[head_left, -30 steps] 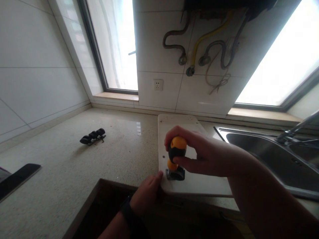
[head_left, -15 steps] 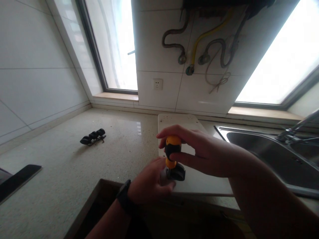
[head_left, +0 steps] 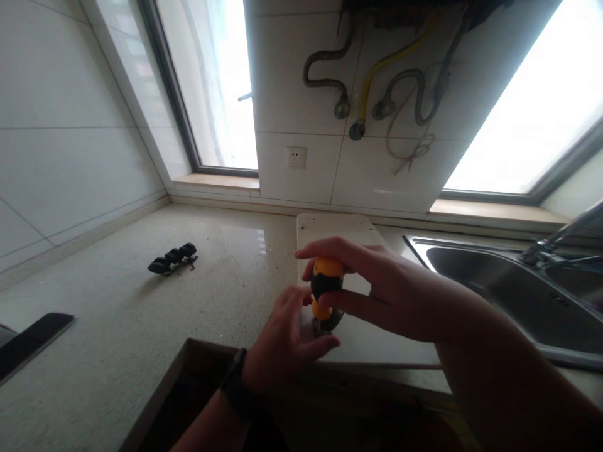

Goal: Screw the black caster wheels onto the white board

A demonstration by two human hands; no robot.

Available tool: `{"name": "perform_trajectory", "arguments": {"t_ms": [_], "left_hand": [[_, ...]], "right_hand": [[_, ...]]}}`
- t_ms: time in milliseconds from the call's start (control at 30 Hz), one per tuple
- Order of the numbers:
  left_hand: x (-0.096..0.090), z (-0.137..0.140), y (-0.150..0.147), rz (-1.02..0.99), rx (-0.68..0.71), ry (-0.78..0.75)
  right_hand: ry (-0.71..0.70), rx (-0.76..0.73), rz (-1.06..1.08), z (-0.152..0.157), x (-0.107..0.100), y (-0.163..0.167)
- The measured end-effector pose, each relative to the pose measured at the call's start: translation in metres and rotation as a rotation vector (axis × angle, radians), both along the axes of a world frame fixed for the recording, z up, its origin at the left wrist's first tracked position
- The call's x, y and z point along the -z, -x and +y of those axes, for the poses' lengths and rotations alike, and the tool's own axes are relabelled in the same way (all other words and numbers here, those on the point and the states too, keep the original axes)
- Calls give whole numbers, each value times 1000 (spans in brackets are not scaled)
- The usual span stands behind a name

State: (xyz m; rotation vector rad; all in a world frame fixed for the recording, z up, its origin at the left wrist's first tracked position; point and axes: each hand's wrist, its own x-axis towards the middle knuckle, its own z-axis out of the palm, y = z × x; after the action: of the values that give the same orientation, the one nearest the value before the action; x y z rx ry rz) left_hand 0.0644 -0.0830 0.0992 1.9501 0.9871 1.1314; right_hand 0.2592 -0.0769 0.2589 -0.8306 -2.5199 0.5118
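Observation:
My right hand [head_left: 367,279] is closed round the yellow-and-black handle of a screwdriver [head_left: 327,279], which stands upright with its tip pointing down. Under the handle is a black caster wheel [head_left: 336,320] with a metal bracket, partly hidden by the screwdriver. It sits near the front edge of a white board [head_left: 386,348]. My left hand [head_left: 287,333], wearing a dark wristwatch, curves round the caster's base, thumb in front and fingers behind. The screwdriver's tip and any screw are too small to make out.
More black casters [head_left: 173,258] lie in a row on the speckled counter [head_left: 226,282]. A flat black object [head_left: 35,339] is at the far left. A steel sink [head_left: 475,282] lies right of the board. In front is a dark counter opening [head_left: 188,389].
My left hand has shifted its hold on the caster, its fingers and thumb now spread wider. The caster and bracket show less behind the screwdriver. My right hand keeps the handle.

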Motion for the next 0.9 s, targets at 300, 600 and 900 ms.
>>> {"name": "perform_trajectory", "arguments": {"t_ms": [300,600,900], "left_hand": [[-11,12,6,-141,124,59],[-5,12,-5,-141,69,91],[-3,15,-4,-219,78,132]], "right_hand": [[89,116,132,1,4,-6],[-45,405,130,-13,9,0],[-141,442,166,-8,13,8]]}}
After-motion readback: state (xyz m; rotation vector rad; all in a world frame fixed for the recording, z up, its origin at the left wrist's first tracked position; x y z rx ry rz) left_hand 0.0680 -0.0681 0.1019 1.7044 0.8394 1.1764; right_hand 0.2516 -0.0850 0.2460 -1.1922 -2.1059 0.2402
